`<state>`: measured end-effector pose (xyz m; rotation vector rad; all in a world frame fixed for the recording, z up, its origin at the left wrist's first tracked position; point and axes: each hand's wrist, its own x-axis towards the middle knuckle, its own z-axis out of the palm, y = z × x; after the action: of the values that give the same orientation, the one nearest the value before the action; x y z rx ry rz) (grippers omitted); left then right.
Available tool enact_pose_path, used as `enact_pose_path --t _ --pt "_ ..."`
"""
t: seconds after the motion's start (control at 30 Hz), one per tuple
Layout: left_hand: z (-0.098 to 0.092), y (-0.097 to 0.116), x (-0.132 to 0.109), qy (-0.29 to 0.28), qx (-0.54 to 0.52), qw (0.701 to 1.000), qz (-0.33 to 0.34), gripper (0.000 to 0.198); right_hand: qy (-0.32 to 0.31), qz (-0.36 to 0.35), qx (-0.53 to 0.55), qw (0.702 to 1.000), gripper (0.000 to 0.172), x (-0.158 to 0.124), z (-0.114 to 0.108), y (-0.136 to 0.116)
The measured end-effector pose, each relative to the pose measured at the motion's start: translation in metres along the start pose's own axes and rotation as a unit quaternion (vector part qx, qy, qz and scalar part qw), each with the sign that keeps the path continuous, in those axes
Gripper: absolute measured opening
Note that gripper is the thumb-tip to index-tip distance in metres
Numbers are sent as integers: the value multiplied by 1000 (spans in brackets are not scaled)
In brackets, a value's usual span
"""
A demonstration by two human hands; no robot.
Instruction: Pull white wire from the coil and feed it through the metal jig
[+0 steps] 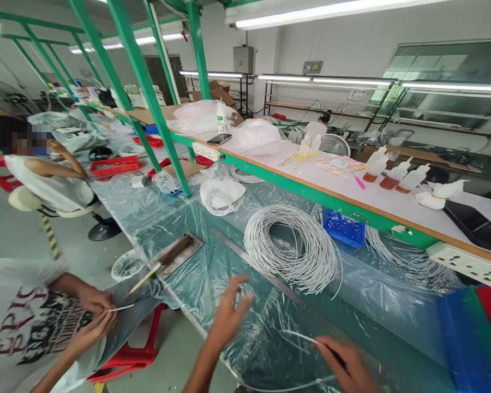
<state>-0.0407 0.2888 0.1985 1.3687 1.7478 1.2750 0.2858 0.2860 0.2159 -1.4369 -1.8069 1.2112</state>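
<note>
While the left hand point(229, 314) hovers with fingers spread, the right hand point(343, 363) pinches a white wire point(298, 337)

Where I stand, the left one holds nothing and hangs just over the clear plastic sheet point(175, 218) that covers the green table point(401, 349); the right is closed on one end of the thin wire, which lies low across the sheet near the front edge. Between and beyond the hands a long metal ruler point(262, 273) runs slantwise, and just past it sits a big coil of white wire point(290, 245), with a small blue tray point(343, 228) beside that. To the left, a seated co-worker's two hands point(94, 314) hold another thin white wire over a red stool point(135, 355)
</note>
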Motion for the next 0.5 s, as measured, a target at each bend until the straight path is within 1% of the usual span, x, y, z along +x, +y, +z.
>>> enact_pose_path --t 0.03,0.07,0.1,0.13,0.17,0.2,0.23,0.3,0.33,0.4,0.47,0.5 --pt "22 -2 -8 -130 2 991 17 50 -21 -20 -10 1000 52 11 6 -10" --pt "42 -3 -16 -229 3 973 31 49 -28 -30 -19 999 51 21 10 -17" --pt "58 -3 -22 -293 2 955 41 47 -21 -32 -26 999 50 29 12 -22" --pt "69 -3 -24 -326 -3 944 47 48 -6 -28 -30 999 50 36 11 -24" --pt "74 -5 -21 -332 -10 942 48 51 5 -19 -34 999 50 42 7 -23" --pt "74 -8 -15 -320 -17 946 47 57 8 -4 -37 999 52 46 1 -18" --pt "69 -14 -4 -299 -22 953 45 62 6 14 -42 999 53 47 -8 -10" --pt "51 -32 26 -241 -27 970 30 67 6 51 -50 997 55 45 -29 16" --pt "40 -43 44 -204 -26 979 16 68 16 68 -56 996 57 42 -41 34" --pt "20 -66 81 -123 -14 992 -21 72 57 96 -70 991 62 35 -65 76" --pt "12 -84 116 -66 1 996 -53 76 94 125 -83 984 68 33 -84 116" --pt "13 -90 133 -48 5 997 -61 78 107 137 -85 981 70 38 -90 131"
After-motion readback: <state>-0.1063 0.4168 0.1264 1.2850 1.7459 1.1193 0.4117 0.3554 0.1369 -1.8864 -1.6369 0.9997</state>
